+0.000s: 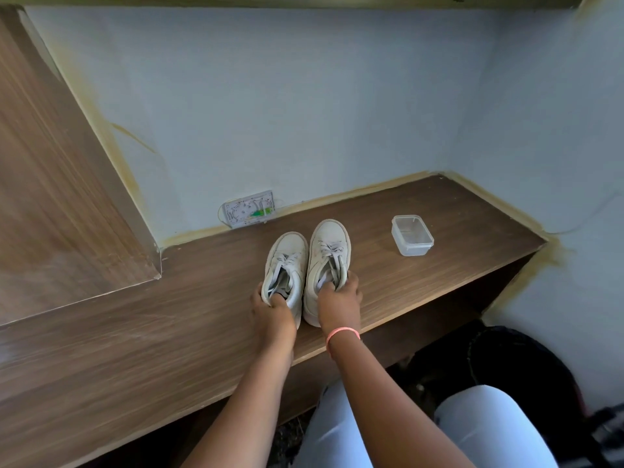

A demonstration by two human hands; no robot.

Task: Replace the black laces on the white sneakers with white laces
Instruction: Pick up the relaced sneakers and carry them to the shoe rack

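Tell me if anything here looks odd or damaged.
Yes: the wall socket behind the sneakers has no cover plate, leaving wiring exposed. Yellowish stains run along the wall where it meets the wood.

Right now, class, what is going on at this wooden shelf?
A person holds a pair of white sneakers side by side on the wooden shelf, toes toward the wall. The left hand grips the heel opening of the left sneaker, and the right hand grips the collar of the right sneaker. Both shoes show pale laces; no black laces are visible. A clear plastic container stands apart to the right, seemingly empty.
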